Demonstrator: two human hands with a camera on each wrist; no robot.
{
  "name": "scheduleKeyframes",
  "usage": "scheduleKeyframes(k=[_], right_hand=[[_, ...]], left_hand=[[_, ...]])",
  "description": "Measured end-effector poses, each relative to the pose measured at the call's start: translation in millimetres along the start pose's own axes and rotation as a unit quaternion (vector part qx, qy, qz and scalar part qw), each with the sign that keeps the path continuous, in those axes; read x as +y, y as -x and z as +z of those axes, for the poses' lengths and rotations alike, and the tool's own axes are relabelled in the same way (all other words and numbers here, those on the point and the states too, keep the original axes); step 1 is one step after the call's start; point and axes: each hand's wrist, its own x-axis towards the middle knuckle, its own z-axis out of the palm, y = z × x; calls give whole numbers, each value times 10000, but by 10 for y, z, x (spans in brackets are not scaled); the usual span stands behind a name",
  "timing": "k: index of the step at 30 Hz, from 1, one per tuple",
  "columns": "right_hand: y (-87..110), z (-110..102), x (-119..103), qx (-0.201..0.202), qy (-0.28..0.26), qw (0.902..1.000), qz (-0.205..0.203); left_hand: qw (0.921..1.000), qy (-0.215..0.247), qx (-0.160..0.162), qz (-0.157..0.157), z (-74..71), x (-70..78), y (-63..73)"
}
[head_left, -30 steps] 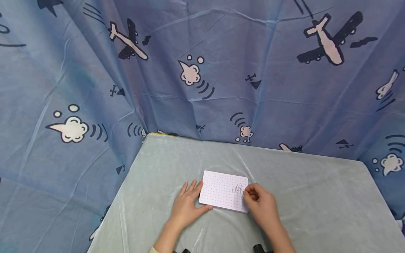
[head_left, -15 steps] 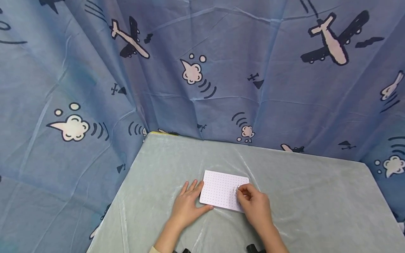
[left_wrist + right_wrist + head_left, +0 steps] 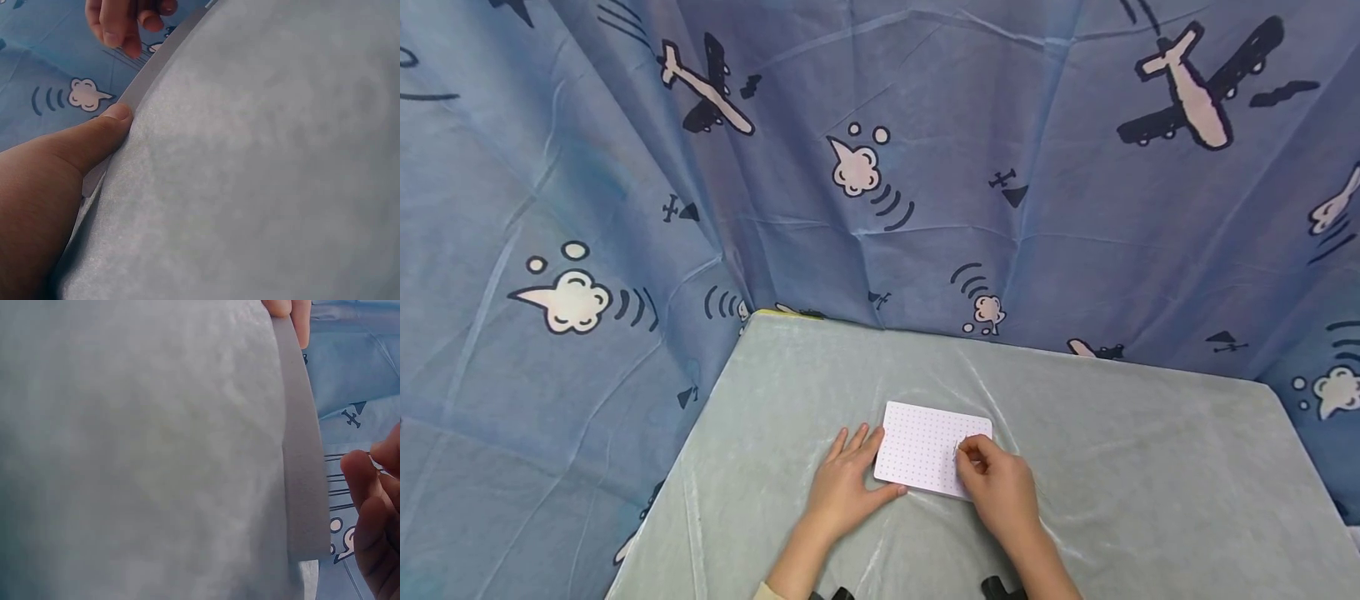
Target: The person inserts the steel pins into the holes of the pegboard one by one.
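Note:
A white rectangular board (image 3: 917,446) with a grid of small dots lies flat on the table. At its left and near edges rests my left hand (image 3: 844,483), fingers spread and fairly straight, with the thumb (image 3: 119,114) against the near edge. Several thin dark needle-like pins (image 3: 338,477) stand up from the board's right part, best seen from the right wrist. My right hand (image 3: 1003,492) is over that part, thumb and forefinger pinched together at the pins. A thin sliver shows between those fingertips in the right wrist view. In the head view this hand covers most of the pins.
Pale grey-green velvety cloth (image 3: 1150,467) covers the table. Behind and to the left hangs a blue curtain (image 3: 790,167) printed with planes and clouds. Dark wrist gear (image 3: 996,587) shows at the bottom edge.
My right hand has moved left from the board's right edge, over the row of pins, and now hides most of them. The left hand and the board stay in place.

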Motion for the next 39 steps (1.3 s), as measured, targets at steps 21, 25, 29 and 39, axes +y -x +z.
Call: scheduleKeyframes(k=[21,25,29,39], right_hand=[[11,-68,-10,-361,-189,9981,454],[10,-201,4,-441,-39,9961,768],[-19,-368,110,-647,268,9912,1121],[-28,-721,459,-1530,1210,9687,1536]], left_hand=[[10000,-57,-49,-5,-7,3,3],[10000,-14,-90,-41,-5,9,3],[9998,41,-174,-107,-1,10,1],[9999,12,-95,-65,5,5,8]])
